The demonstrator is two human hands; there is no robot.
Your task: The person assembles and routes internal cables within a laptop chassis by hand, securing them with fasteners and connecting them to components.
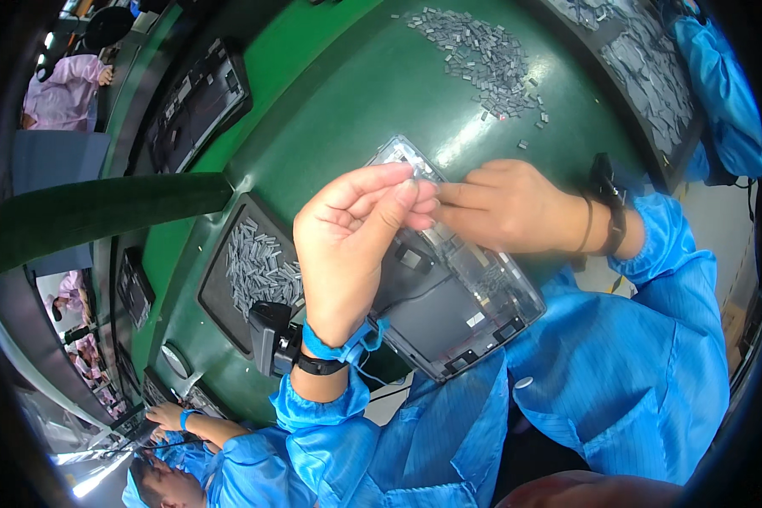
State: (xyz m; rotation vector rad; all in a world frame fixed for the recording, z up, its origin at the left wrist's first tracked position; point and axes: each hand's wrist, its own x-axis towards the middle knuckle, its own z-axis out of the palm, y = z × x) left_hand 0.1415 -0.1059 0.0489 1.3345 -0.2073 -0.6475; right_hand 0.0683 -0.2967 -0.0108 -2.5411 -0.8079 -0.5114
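Observation:
My left hand [347, 229] is raised over the upper part of an opened, flat electronic device casing [406, 309], its thumb and fingers pinched together. My right hand [504, 207] comes in from the right with its fingers closed, their tips meeting those of the left. Whatever lies between the fingertips is too small and too covered to make out. The casing is dark, with boards and cables along its right side, and lies tilted at the table's near edge. My hands hide part of its upper end.
A dark tray [216, 296] of small grey strips stands left of my left wrist. Loose small grey pieces [491, 63] are heaped at the far side. Another tray [605, 72] at right holds grey flat pieces. A second casing [199, 110] lies far left. Co-workers [250, 470] sit nearby.

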